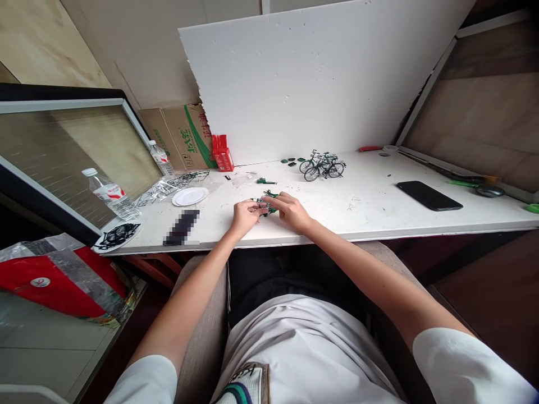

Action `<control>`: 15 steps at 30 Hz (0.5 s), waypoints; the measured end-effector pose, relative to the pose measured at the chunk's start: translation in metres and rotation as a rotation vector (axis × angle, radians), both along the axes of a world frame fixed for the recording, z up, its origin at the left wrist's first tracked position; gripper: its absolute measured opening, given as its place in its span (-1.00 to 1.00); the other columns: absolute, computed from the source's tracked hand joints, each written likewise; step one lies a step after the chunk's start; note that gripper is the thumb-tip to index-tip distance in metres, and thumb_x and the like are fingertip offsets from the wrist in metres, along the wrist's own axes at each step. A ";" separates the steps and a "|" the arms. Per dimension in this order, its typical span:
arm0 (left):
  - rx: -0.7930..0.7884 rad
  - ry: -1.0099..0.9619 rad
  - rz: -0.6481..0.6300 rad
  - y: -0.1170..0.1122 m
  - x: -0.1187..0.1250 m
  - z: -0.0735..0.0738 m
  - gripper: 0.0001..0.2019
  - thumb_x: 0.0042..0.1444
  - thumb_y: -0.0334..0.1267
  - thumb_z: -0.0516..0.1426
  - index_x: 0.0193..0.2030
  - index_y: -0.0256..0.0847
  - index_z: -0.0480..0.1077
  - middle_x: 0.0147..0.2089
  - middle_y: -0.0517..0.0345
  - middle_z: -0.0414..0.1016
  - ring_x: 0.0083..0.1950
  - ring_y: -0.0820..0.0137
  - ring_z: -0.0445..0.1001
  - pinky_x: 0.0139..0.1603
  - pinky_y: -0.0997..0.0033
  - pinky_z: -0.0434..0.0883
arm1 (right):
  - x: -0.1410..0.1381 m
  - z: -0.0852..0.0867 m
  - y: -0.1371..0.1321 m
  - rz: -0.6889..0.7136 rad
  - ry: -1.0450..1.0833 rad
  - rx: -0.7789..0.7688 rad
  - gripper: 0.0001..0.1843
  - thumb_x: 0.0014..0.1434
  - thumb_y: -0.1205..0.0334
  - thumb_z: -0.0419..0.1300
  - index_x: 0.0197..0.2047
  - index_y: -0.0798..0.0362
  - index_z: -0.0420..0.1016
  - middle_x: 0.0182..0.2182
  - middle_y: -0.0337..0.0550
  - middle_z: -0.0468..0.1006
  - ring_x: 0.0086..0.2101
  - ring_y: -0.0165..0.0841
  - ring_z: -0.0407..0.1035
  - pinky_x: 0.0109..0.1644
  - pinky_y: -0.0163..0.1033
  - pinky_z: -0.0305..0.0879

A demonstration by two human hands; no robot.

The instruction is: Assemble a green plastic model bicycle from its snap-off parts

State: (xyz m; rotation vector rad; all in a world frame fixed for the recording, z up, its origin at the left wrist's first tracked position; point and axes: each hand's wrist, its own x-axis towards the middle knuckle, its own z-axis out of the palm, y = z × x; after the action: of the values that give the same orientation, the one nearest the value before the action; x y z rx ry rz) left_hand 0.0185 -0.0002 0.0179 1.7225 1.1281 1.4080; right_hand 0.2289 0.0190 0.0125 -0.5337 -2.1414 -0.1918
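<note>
Pinching the small green model piece (266,207) from both sides, our left hand (244,216) and right hand (290,212) meet just above the table (379,216), near the middle of its front edge. Both hands grasp it with the fingertips. The piece is too small to tell how its parts sit together.

A loose green part (265,181) lies just behind the hands. Two finished model bicycles (322,165) stand further back, toward the foam board (320,78) along the rear edge. A white plate (190,196) and clear bags of parts (168,188) lie to the left, with a water bottle (112,195) at the left edge. A black phone (429,195) lies well apart on the right.

Our judgement on handling:
- Hold the piece low over the table, so a slipped part lands close by.
- Let one hand brace it while the other does the fine turning.
- Press lightly, because the thin spokes and frame look easy to bend.
</note>
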 end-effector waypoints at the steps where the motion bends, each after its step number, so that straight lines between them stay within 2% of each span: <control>1: -0.048 -0.012 -0.023 -0.001 -0.001 0.003 -0.61 -0.05 0.05 0.47 -0.33 -0.28 0.65 -0.39 0.05 0.61 -0.57 0.42 0.47 -0.50 0.38 0.40 | 0.001 0.001 0.000 -0.002 -0.028 0.027 -0.34 0.33 0.53 0.00 0.43 0.01 0.38 -0.27 -0.02 0.60 -0.21 -0.17 0.41 -0.16 -0.12 0.47; 4: -0.141 -0.014 -0.092 -0.001 -0.005 0.009 -0.53 -0.13 0.13 0.50 -0.39 -0.29 0.61 -0.55 0.11 0.52 -0.59 0.42 0.44 -0.50 0.39 0.37 | 0.003 0.003 -0.004 -0.009 -0.103 0.077 -0.37 0.42 0.48 -0.05 0.48 -0.03 0.33 -0.34 -0.05 0.53 -0.21 -0.17 0.38 -0.20 -0.15 0.44; 8: -0.220 0.005 -0.154 0.000 -0.011 0.013 -0.49 -0.17 0.18 0.50 -0.44 -0.28 0.57 -0.63 0.15 0.43 -0.63 0.45 0.37 -0.56 0.43 0.29 | 0.003 0.008 -0.008 -0.010 -0.165 0.085 -0.39 0.48 0.40 -0.08 0.52 -0.05 0.25 -0.32 -0.05 0.52 -0.19 -0.17 0.37 -0.18 -0.14 0.47; 12: -0.243 0.001 -0.194 0.000 -0.010 0.015 -0.47 -0.21 0.18 0.51 -0.42 -0.28 0.58 -0.59 0.14 0.45 -0.61 0.45 0.39 -0.57 0.43 0.29 | 0.003 0.011 -0.007 0.016 -0.149 0.085 -0.34 0.47 0.43 -0.07 0.56 -0.09 0.18 -0.28 -0.06 0.55 -0.17 -0.19 0.39 -0.16 -0.15 0.48; 15: -0.208 -0.024 -0.191 0.001 -0.007 0.016 -0.48 -0.15 0.19 0.49 -0.43 -0.27 0.55 -0.54 0.12 0.48 -0.57 0.42 0.45 -0.54 0.42 0.32 | 0.004 0.012 -0.001 0.049 -0.095 0.085 -0.30 0.44 0.50 -0.06 0.55 -0.11 0.19 -0.24 -0.05 0.58 -0.16 -0.20 0.40 -0.14 -0.15 0.47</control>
State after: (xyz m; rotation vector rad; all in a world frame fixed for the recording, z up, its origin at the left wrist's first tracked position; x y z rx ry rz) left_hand 0.0114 0.0012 0.0338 1.6148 1.0285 1.1500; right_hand 0.2333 0.0181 0.0242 -0.4300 -2.2253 -0.2851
